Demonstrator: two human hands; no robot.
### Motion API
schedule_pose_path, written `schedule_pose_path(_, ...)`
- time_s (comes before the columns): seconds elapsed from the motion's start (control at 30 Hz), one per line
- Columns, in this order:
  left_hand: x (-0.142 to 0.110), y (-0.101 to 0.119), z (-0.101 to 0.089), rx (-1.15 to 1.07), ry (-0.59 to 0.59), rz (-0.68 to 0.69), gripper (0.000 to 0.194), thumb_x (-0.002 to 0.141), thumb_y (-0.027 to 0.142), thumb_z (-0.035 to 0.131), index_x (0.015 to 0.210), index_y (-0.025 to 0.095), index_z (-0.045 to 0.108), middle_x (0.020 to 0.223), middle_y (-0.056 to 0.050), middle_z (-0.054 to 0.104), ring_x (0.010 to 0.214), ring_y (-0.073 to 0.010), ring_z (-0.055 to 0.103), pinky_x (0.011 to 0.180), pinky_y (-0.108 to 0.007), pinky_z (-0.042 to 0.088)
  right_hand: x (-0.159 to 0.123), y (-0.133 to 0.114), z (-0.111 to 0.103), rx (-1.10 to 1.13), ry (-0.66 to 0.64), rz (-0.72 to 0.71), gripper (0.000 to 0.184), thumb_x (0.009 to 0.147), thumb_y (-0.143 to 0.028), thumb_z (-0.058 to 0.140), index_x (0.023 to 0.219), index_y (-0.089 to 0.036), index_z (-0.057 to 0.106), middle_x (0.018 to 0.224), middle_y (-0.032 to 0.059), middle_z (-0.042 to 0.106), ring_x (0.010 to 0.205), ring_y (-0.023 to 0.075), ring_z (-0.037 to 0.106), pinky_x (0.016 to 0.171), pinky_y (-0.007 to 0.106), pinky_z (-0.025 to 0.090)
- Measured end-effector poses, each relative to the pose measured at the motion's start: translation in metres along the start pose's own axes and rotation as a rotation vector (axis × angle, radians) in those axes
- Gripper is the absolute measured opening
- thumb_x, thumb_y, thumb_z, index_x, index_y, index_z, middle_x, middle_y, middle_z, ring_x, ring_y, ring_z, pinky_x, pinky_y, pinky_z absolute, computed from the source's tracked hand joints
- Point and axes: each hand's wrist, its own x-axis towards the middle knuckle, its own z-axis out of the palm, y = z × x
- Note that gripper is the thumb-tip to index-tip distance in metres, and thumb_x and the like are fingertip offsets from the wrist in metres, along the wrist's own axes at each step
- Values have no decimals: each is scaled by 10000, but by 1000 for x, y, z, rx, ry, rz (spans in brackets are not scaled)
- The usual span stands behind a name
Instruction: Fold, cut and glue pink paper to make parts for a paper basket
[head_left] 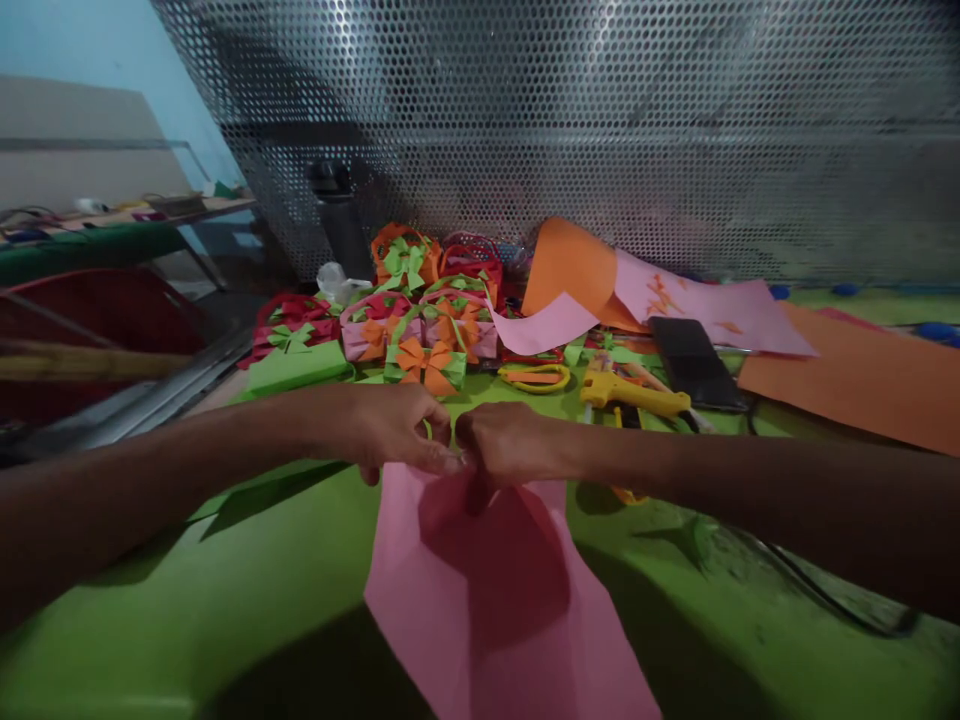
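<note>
A large sheet of pink paper (517, 610) runs from the middle of the green table toward me, its far end bent up and curling. At that far edge my left hand (394, 425) pinches the paper between thumb and fingers. My right hand (506, 445) is closed on the same edge, right beside the left, with its fingertips partly hidden behind the paper. Just beyond the hands sit several small paper baskets with bows, one of them green with an orange bow (425, 367). Yellow-handled scissors (536, 377) lie past my right hand.
A yellow glue gun (636, 393) and a black phone (694, 360) lie at the right, with a dark cable (832, 600) nearer. Orange paper (862, 375) covers the far right. A dark bottle (341, 225) stands before the perforated metal panel (570, 130). Folded green paper (300, 368) lies left.
</note>
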Motion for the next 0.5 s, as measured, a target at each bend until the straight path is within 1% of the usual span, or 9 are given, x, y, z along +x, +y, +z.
schedule_pose_path(0.1, 3, 2, 1, 4, -127, -18, 301, 631, 453, 710, 732, 177, 645, 575, 6, 531, 507, -142, 490, 436, -209, 291, 1, 5, -3, -17, -23, -8, 457, 655, -384, 735, 1018, -117, 658, 947, 78, 685, 792, 216, 631, 489, 239, 341)
schedule_pose_path(0.2, 4, 10, 4, -20, -126, -12, 315, 618, 466, 696, 718, 175, 629, 607, 5, 529, 540, -143, 481, 451, -213, 297, 3, 9, -6, -24, -51, -57, 367, 674, -322, 736, 976, -122, 676, 908, 47, 689, 745, 162, 624, 506, 213, 347)
schedule_pose_path(0.27, 5, 12, 5, -46, -123, -11, 344, 625, 500, 686, 702, 172, 616, 611, 7, 519, 540, -135, 464, 454, -213, 295, 5, 11, -8, -33, -63, -64, 313, 675, -319, 740, 914, -123, 692, 865, 38, 690, 714, 151, 621, 500, 209, 343)
schedule_pose_path(0.37, 6, 8, 5, -194, -169, -43, 408, 650, 559, 671, 693, 161, 599, 574, 11, 511, 491, -112, 426, 446, -212, 285, 5, 13, -8, -53, -45, -25, 380, 643, -390, 761, 903, -121, 690, 859, 55, 687, 716, 184, 627, 472, 228, 331)
schedule_pose_path(0.43, 10, 2, 4, -276, -151, -56, 456, 674, 604, 638, 708, 151, 600, 569, 5, 524, 469, -108, 433, 446, -213, 300, 4, 15, -6, -67, -5, -13, 439, 629, -437, 763, 932, -130, 679, 895, 64, 684, 762, 211, 631, 485, 239, 342)
schedule_pose_path(0.5, 14, -4, 4, -274, -74, -47, 487, 689, 627, 606, 727, 142, 600, 607, -11, 558, 471, -111, 459, 445, -212, 312, 3, 17, -1, -84, 49, -24, 436, 637, -457, 754, 926, -141, 671, 922, 69, 680, 841, 237, 626, 537, 251, 368)
